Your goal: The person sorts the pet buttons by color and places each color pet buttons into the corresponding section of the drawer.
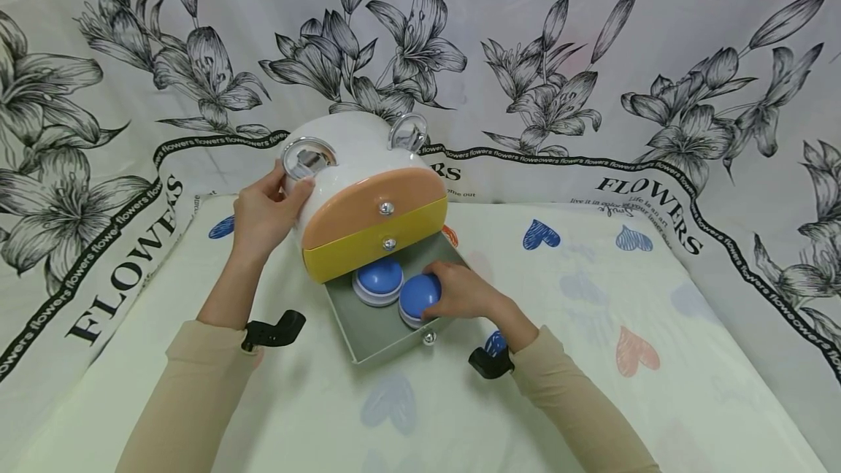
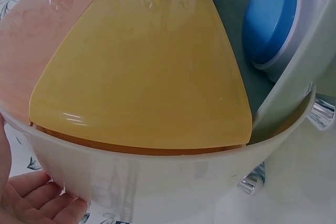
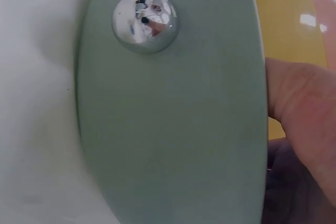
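A white rounded cabinet point(image 1: 355, 141) with an orange, a yellow and a grey-green drawer stands tilted to the viewer. My left hand point(image 1: 266, 214) holds its left side by the silver round ear point(image 1: 309, 158), thumb toward the front. The grey-green drawer point(image 1: 368, 345) is pulled out. Inside lie two round blue-domed pieces with white bases. My right hand point(image 1: 463, 290) reaches over the drawer's right wall and grips the nearer blue-domed piece point(image 1: 418, 296). The other blue-domed piece point(image 1: 379, 277) sits beside it, close to the yellow drawer point(image 2: 147, 72).
A silver knob point(image 3: 145, 21) sticks out from the open drawer's front. Silver feet point(image 2: 254, 179) show beneath the cabinet. The cloth point(image 1: 578, 385) with printed hearts covers the surface, and a flower-printed curtain point(image 1: 499, 115) hangs close behind the cabinet.
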A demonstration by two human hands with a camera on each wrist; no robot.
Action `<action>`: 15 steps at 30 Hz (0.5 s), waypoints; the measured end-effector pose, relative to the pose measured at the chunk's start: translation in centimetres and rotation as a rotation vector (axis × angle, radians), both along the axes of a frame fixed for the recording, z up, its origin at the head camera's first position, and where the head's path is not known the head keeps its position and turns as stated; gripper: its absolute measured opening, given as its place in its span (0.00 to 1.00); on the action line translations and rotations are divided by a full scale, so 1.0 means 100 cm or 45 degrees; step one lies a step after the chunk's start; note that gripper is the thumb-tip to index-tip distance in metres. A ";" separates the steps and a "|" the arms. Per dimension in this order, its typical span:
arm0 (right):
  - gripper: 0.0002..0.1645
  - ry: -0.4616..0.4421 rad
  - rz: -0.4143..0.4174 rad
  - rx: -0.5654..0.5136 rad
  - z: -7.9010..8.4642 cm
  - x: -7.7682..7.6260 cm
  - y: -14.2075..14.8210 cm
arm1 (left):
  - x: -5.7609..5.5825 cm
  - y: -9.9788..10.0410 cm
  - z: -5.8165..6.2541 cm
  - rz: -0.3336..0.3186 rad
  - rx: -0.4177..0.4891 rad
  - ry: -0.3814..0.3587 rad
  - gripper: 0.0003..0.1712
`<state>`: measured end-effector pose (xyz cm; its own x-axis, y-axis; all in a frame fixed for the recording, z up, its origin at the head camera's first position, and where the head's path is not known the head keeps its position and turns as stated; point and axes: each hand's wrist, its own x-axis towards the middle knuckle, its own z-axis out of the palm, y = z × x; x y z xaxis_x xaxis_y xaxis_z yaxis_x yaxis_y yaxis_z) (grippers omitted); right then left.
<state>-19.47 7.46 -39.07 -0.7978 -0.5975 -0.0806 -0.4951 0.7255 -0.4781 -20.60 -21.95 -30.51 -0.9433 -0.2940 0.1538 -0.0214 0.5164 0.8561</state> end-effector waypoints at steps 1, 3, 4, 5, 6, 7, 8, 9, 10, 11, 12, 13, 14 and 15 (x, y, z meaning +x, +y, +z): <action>0.40 -0.006 0.007 -0.004 0.000 0.000 0.000 | 0.000 0.000 0.000 -0.001 0.000 0.000 0.42; 0.40 -0.022 0.020 -0.007 0.001 -0.001 0.000 | 0.000 0.000 0.001 -0.002 -0.002 -0.004 0.42; 0.40 -0.032 0.026 -0.006 0.001 -0.001 0.000 | 0.000 0.000 0.001 -0.001 -0.005 -0.004 0.42; 0.39 -0.041 0.033 -0.006 0.002 -0.001 -0.001 | 0.000 0.000 0.001 -0.001 -0.006 -0.007 0.42; 0.39 -0.051 0.041 -0.007 0.003 -0.001 -0.001 | 0.000 0.000 0.001 -0.002 -0.007 -0.008 0.43; 0.38 -0.063 0.046 -0.005 0.003 -0.001 -0.001 | 0.000 0.000 0.001 -0.003 -0.007 -0.009 0.43; 0.37 -0.076 0.051 -0.004 0.004 -0.001 -0.001 | 0.000 0.000 0.001 -0.003 -0.010 -0.008 0.43; 0.36 -0.086 0.054 -0.001 0.004 -0.002 -0.001 | 0.000 0.000 0.000 -0.002 -0.012 -0.007 0.43; 0.35 -0.095 0.058 0.000 0.005 -0.002 -0.001 | 0.000 0.000 0.000 -0.003 -0.014 -0.008 0.43; 0.34 -0.106 0.060 -0.003 0.005 -0.003 0.000 | 0.000 0.000 0.000 -0.001 -0.013 -0.011 0.43; 0.33 -0.115 0.062 -0.001 0.006 -0.003 0.000 | 0.000 0.000 0.000 0.001 -0.011 -0.011 0.43; 0.32 -0.121 0.064 0.000 0.006 -0.003 0.000 | 0.000 0.000 0.000 0.004 -0.010 -0.012 0.43; 0.32 -0.127 0.066 -0.002 0.006 -0.004 0.000 | 0.000 0.000 0.000 0.005 -0.010 -0.014 0.43; 0.31 -0.133 0.068 -0.003 0.006 -0.004 0.000 | 0.000 0.000 0.000 0.005 -0.009 -0.019 0.43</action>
